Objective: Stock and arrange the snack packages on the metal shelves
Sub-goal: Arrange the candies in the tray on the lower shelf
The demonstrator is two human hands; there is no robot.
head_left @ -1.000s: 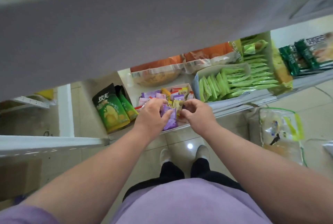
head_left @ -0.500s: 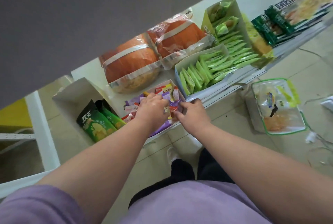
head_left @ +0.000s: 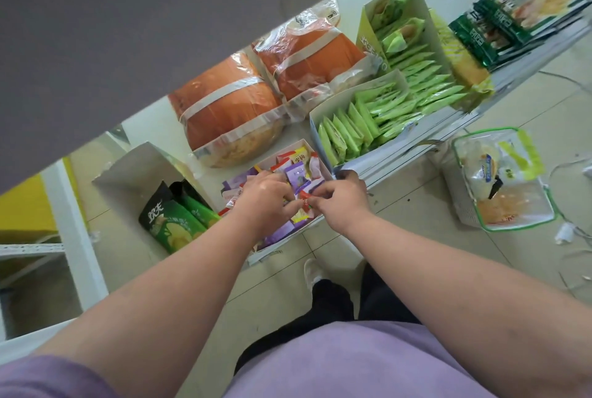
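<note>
Small candy packets sit loose in an open white box at the shelf's front edge. Right hand pinches a red packet; left hand is curled into the pile, though what it holds is hidden. Packets look light, crinkly and slippery, so pinch the sealed ends. Green sachet trays lie just right, orange bags behind.

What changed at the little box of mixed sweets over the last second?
Both hands stayed at the candy box. The right hand, which held a yellowish packet, now pinches a red packet that the left hand also touches. The camera tilted, showing the orange bags. The green sachets stayed put.
</note>
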